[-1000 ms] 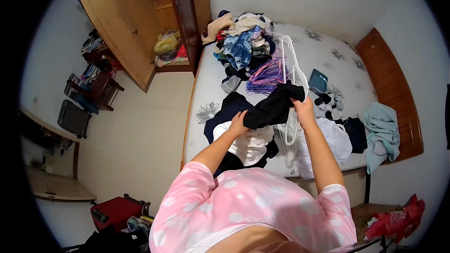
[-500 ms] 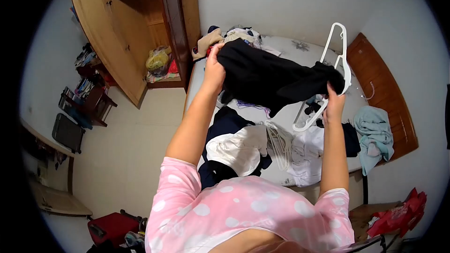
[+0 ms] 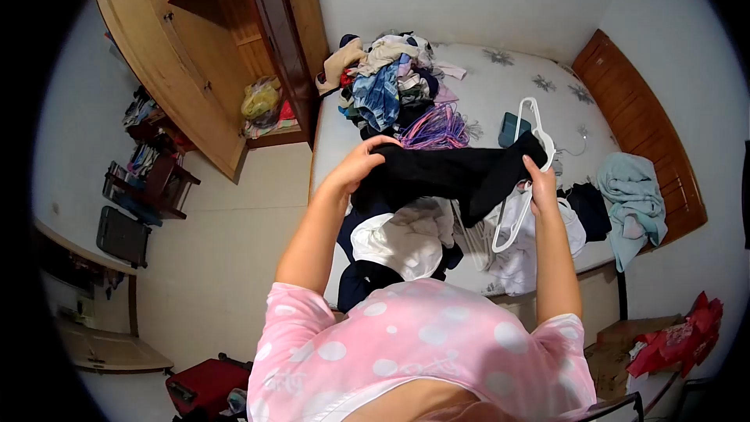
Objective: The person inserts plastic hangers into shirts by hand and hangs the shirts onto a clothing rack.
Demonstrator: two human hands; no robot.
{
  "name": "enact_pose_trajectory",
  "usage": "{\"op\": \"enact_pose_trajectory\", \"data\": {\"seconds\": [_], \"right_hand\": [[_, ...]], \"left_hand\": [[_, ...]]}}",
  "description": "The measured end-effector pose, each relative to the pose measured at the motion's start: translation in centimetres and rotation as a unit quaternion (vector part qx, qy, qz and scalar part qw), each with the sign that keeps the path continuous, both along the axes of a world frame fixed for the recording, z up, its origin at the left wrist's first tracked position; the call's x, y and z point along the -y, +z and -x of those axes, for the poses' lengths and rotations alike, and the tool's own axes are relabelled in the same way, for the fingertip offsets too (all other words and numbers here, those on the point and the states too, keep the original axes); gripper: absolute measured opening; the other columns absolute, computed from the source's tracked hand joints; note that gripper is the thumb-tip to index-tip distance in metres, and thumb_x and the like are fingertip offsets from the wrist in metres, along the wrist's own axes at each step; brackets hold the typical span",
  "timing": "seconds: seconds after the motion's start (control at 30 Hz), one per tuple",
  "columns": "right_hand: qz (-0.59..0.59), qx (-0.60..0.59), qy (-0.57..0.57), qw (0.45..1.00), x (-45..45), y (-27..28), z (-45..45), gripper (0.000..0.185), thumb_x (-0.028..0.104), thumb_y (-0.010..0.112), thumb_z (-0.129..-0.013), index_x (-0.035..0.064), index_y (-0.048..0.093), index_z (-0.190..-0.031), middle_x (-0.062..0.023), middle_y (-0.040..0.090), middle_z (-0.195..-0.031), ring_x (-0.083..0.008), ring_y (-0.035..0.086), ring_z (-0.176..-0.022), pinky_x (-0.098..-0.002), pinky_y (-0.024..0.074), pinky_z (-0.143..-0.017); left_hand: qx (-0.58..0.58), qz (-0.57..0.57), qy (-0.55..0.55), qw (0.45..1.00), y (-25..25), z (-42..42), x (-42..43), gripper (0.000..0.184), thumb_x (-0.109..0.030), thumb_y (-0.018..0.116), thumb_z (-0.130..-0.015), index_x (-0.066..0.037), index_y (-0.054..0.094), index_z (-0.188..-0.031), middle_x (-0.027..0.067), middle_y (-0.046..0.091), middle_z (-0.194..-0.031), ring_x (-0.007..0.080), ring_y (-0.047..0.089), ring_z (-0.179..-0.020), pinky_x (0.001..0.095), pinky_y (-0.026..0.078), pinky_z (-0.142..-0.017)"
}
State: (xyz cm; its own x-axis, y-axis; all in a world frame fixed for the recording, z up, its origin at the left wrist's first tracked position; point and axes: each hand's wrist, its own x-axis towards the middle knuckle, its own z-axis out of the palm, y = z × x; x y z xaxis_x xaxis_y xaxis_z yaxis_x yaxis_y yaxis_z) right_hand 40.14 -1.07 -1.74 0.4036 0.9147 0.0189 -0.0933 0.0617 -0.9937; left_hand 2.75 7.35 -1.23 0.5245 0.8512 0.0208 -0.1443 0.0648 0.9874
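Note:
A black garment (image 3: 437, 176) stretches between my two hands above the near part of the bed. My left hand (image 3: 363, 164) grips its left end, fingers closed over the cloth. At the other end, my right hand (image 3: 541, 186) pinches the cloth together with a white plastic hanger (image 3: 551, 150), which stands tilted through or behind the garment. Just how the hanger sits in the cloth is hidden. Below the garment lie a white piece of clothing (image 3: 398, 238) and dark clothes, with several white hangers (image 3: 475, 248) beside them.
On the bed (image 3: 500, 82), a heap of mixed clothes (image 3: 379, 94) lies at the far left, near purple hangers (image 3: 436, 126). A dark phone-like object (image 3: 512, 129) is behind the garment. A light blue cloth (image 3: 631, 195) lies by the headboard (image 3: 644, 125). An open wardrobe (image 3: 195, 47) stands left.
Both hands have come down and closer to my body, carrying the black garment and hanger lower. The clothes heap and purple hangers behind now show more fully.

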Motion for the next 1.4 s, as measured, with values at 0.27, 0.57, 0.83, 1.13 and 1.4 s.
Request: {"op": "enact_pose_trajectory", "data": {"seconds": [0.27, 0.57, 0.83, 1.13, 1.4], "right_hand": [[0.033, 0.088, -0.010, 0.995, 3.1, -4.7, 0.3, 0.018, 0.023, 0.065, -0.085, 0.0090, 0.062, -0.096, 0.0012, 0.052, -0.086, -0.0040, 0.042, -0.052, -0.0185, 0.0323, -0.043], [-0.035, 0.205, 0.097, 0.973, 5.6, -5.8, 7.7, 0.040, 0.014, 0.071, -0.078, 0.0111, 0.063, -0.117, -0.0031, 0.044, -0.105, -0.0057, 0.044, -0.068, -0.0221, 0.0417, -0.066], [-0.068, 0.200, 0.111, 0.971, 4.1, -8.1, 10.6, 0.024, 0.009, 0.067, -0.079, 0.0009, 0.062, -0.101, -0.0058, 0.047, -0.109, -0.0120, 0.051, -0.082, -0.0261, 0.0439, -0.073], [-0.035, 0.120, 0.090, 0.988, 3.8, -4.7, 7.0, 0.021, 0.020, 0.057, -0.091, 0.0015, 0.059, -0.101, -0.0048, 0.061, -0.094, -0.0128, 0.055, -0.087, -0.0281, 0.0436, -0.084], [-0.045, 0.085, 0.137, 0.986, 4.9, -2.1, 7.1, 0.018, 0.019, 0.057, -0.091, 0.0020, 0.058, -0.095, -0.0110, 0.053, -0.118, -0.0169, 0.052, -0.101, -0.0290, 0.0384, -0.092]], "left_hand": [[0.056, 0.161, 0.072, 0.983, -2.8, -4.5, 2.2, 0.029, -0.006, 0.048, -0.089, 0.000, 0.058, -0.115, 0.0074, 0.066, -0.098, 0.0155, 0.064, -0.083, 0.0278, 0.052, -0.074], [0.096, 0.215, 0.027, 0.972, -3.3, -7.2, 4.2, 0.028, -0.010, 0.045, -0.091, -0.002, 0.056, -0.116, 0.0078, 0.065, -0.099, 0.0164, 0.064, -0.083, 0.0285, 0.053, -0.074], [0.075, 0.185, 0.009, 0.980, -0.2, -7.3, 6.8, 0.031, -0.008, 0.045, -0.091, -0.001, 0.056, -0.118, 0.0079, 0.065, -0.101, 0.0157, 0.064, -0.084, 0.0281, 0.052, -0.075], [-0.188, -0.099, 0.054, 0.976, -3.1, -4.0, 4.1, 0.029, -0.010, 0.053, -0.089, -0.004, 0.058, -0.117, 0.0075, 0.062, -0.112, 0.0158, 0.062, -0.092, 0.0282, 0.049, -0.082], [-0.153, -0.239, 0.053, 0.957, -3.5, -10.2, 8.0, 0.041, -0.021, 0.069, -0.082, -0.007, 0.057, -0.119, 0.0114, 0.058, -0.103, 0.0210, 0.059, -0.089, 0.0316, 0.048, -0.081]]}}
